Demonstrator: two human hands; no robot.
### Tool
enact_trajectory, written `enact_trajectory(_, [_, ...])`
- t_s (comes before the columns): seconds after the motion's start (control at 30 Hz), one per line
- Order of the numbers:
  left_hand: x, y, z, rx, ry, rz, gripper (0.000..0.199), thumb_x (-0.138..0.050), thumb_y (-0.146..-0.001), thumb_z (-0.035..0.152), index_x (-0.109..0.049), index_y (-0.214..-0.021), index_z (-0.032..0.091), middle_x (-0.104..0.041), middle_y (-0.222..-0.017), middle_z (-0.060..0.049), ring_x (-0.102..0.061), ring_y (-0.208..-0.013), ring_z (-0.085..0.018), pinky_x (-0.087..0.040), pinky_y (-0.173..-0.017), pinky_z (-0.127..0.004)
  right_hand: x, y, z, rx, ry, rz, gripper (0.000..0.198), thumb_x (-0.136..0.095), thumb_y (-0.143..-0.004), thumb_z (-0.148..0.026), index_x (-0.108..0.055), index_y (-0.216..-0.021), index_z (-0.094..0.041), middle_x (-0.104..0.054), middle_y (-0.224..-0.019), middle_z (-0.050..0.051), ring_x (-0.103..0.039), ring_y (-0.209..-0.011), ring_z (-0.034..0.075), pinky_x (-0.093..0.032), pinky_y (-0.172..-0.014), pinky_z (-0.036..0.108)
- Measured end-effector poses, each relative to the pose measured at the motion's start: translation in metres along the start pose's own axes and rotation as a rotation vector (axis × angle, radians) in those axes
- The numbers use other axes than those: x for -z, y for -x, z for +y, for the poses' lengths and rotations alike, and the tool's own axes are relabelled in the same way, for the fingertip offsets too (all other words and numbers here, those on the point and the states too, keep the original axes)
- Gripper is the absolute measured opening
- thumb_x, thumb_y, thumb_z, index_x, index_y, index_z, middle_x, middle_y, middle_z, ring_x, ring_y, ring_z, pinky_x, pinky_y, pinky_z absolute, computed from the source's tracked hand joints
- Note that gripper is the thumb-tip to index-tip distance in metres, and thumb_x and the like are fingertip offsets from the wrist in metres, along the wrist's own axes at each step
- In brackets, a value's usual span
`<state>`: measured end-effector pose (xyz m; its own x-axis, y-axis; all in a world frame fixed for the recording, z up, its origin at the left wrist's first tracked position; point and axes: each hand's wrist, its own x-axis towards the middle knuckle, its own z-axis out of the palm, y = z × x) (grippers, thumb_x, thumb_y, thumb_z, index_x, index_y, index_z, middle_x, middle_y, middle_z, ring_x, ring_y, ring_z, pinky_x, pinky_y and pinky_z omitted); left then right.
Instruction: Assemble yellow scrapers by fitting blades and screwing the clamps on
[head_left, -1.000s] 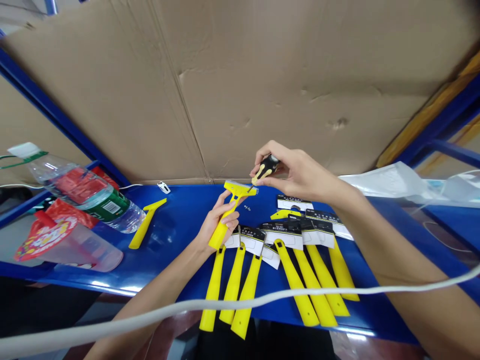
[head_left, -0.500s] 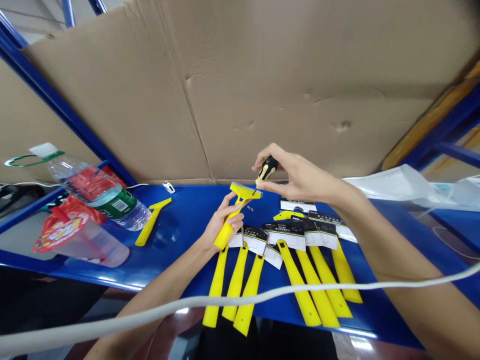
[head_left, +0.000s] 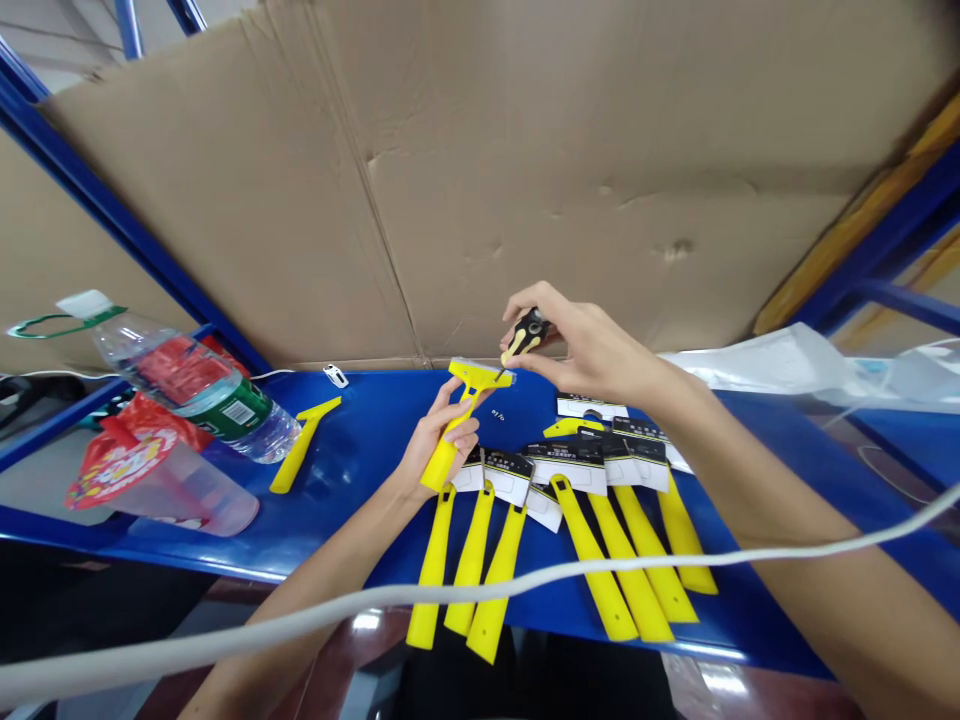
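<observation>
Yellow scraper (head_left: 444, 458) in left hand (head_left: 426, 442), screwdriver (head_left: 526, 334) in right hand (head_left: 576, 342); blue shelf (head_left: 364, 430) below

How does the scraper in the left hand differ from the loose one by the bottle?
The held scraper is in the left hand; the loose scraper lies on the table. The screwdriver is at the held scraper's head; no tool touches the loose scraper. From this angle, the held scraper's head looks broad, the loose scraper's slim. Both are yellow, with a crosswise head.
</observation>
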<state>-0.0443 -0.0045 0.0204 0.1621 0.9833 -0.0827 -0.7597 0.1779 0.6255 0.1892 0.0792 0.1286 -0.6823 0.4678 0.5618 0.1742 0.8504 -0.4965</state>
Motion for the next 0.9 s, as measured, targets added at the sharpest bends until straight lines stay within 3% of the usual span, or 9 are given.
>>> enact_trajectory(0.07, [-0.001,0.0,-0.001,0.007,-0.005,0.003,0.06,-0.073,-0.094,0.003,-0.06,-0.145,0.031,-0.072,-0.137,-0.009,-0.044,-0.045,0.005,-0.044,-0.046,-0.009,0.0,0.0,0.0,0.004,0.056,0.013,0.042,-0.075,-0.097,-0.033,-0.055,-0.135,-0.028,-0.076,-0.12,0.007,-0.076,-0.092,0.025,-0.062,-0.088,0.045])
enact_trajectory(0.17, [0.0,0.0,-0.002,0.026,-0.017,0.024,0.063,-0.075,-0.092,0.003,-0.06,-0.146,0.032,-0.073,-0.136,-0.009,-0.044,-0.045,0.005,-0.044,-0.046,-0.009,0.002,0.0,-0.001,0.039,0.081,-0.017,0.037,-0.072,-0.098,-0.031,-0.056,-0.13,-0.028,-0.072,-0.133,0.01,-0.074,-0.109,0.028,-0.06,-0.096,0.048])
enact_trajectory(0.23, [0.0,-0.001,-0.002,0.024,-0.025,0.025,0.063,-0.074,-0.093,0.004,-0.06,-0.146,0.033,-0.072,-0.138,-0.008,-0.044,-0.046,0.004,-0.044,-0.046,-0.009,0.004,0.001,-0.002,0.031,0.026,-0.035,0.026,-0.069,-0.099,-0.027,-0.057,-0.122,-0.029,-0.073,-0.126,0.008,-0.073,-0.109,0.027,-0.061,-0.095,0.046])
enact_trajectory(0.33, [0.001,-0.002,-0.001,0.012,-0.038,0.01,0.061,-0.072,-0.094,0.005,-0.06,-0.146,0.035,-0.072,-0.139,-0.008,-0.044,-0.046,0.005,-0.043,-0.046,-0.009,0.003,0.0,-0.005,0.028,0.023,-0.023,0.019,-0.068,-0.098,-0.024,-0.058,-0.113,-0.028,-0.074,-0.11,0.004,-0.072,-0.094,0.023,-0.06,-0.086,0.042])
enact_trajectory(0.6, [0.003,-0.002,-0.005,0.022,-0.051,0.037,0.061,-0.077,-0.092,0.004,-0.06,-0.144,0.031,-0.073,-0.134,-0.008,-0.044,-0.046,0.004,-0.044,-0.046,-0.01,0.0,-0.002,0.005,0.064,0.191,0.014,0.023,-0.076,-0.096,-0.03,-0.057,-0.108,-0.026,-0.07,-0.101,0.003,-0.066,-0.087,0.022,-0.052,-0.079,0.038])
enact_trajectory(0.77, [0.001,0.0,-0.004,0.023,-0.06,0.01,0.057,-0.077,-0.092,0.004,-0.062,-0.14,0.03,-0.073,-0.136,-0.008,-0.044,-0.045,0.004,-0.045,-0.046,-0.01,0.008,0.0,0.003,-0.037,0.069,0.023,0.03,-0.079,-0.094,-0.037,-0.056,-0.11,-0.028,-0.074,-0.104,0.003,-0.07,-0.089,0.023,-0.059,-0.079,0.04])
enact_trajectory(0.9, [-0.002,0.002,0.001,-0.018,-0.046,-0.004,0.054,-0.075,-0.093,0.004,-0.062,-0.139,0.031,-0.072,-0.139,-0.008,-0.045,-0.046,0.005,-0.043,-0.046,-0.009,0.012,0.005,-0.012,-0.07,-0.068,-0.002,0.023,-0.074,-0.097,-0.032,-0.057,-0.113,-0.029,-0.078,-0.112,0.004,-0.076,-0.098,0.025,-0.065,-0.087,0.044])
